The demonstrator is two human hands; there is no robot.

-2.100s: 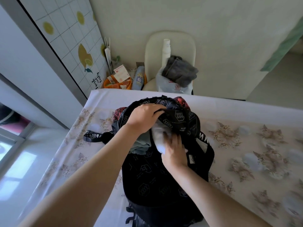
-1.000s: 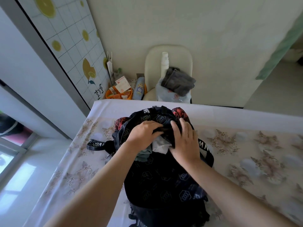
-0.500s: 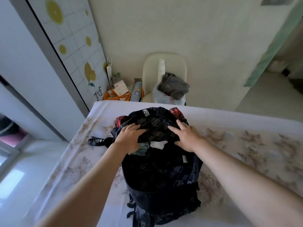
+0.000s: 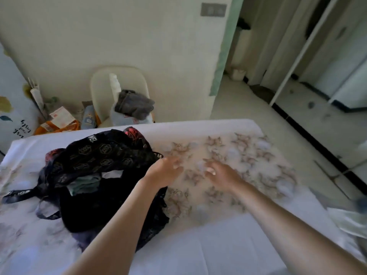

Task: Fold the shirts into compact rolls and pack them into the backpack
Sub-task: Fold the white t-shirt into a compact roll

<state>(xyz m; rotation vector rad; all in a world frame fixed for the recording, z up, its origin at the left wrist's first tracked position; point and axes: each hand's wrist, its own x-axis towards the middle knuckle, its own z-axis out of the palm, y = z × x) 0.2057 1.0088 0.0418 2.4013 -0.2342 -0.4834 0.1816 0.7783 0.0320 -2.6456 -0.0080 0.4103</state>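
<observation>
Near edge: both forearms reach out over the table [image 4: 228, 245]; nothing held. Left hand [image 4: 165, 171] is loose, fingers spread, at the right rim of the backpack [image 4: 103, 175], approx touching it. Right hand [image 4: 220, 174] is released too, palm down above the floral cloth, just beside the left hand, at its 3 o'clock.

Backpack lies on the table at 9 o'clock from both hands, long axis running 6 to 12, mouth gaping. Rolled shirts [image 4: 85, 183] show inside the opening, green and white, w/ flap not shut.

A pale garment [image 4: 349, 221], blurred, sits at the table's right edge, 4 o'clock from the right hand, which is nearer. Likely next shirt, but can't tell.

Far: chair [image 4: 121, 80] w/ grey clothes against the wall.
</observation>
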